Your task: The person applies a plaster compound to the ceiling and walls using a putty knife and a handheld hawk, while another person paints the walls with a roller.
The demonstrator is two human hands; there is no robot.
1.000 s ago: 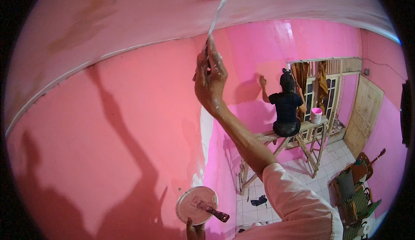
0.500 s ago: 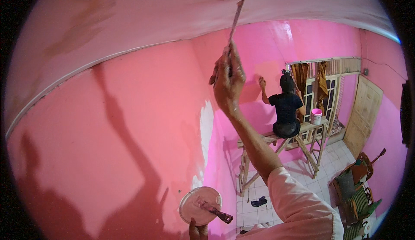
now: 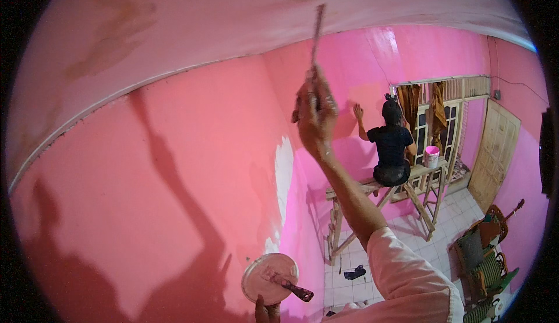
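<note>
High in front of me, my right hand [image 3: 317, 116] is closed round a putty knife [image 3: 318, 35]. Its thin blade, seen nearly edge-on, points up at the pinkish ceiling [image 3: 221, 14]; whether it touches the surface I cannot tell. Whitish smears mark the fingers and wrist. At the lower middle, my left hand [image 3: 266, 311] grips a round, pale lid [image 3: 254, 285] from below, its fingers partly hidden. Pinkish paste [image 3: 269, 273] lies on the lid, and a second putty knife [image 3: 296, 290] with a dark, paint-spotted handle rests across it.
Beyond my arm a person [image 3: 391, 145] sits on a wooden scaffold bench [image 3: 422, 174], one hand against the wall. A pink-topped paint bucket [image 3: 431, 158] stands on the bench. Chairs [image 3: 486, 265] and a guitar [image 3: 499, 221] are low at right, near a wooden door [image 3: 494, 154]. A salmon wall [image 3: 192, 148] fills the left.
My right hand has come down a little, and the blade tip sits slightly lower and to the left. The room has shifted slightly right in view. The lid stays almost in place.
</note>
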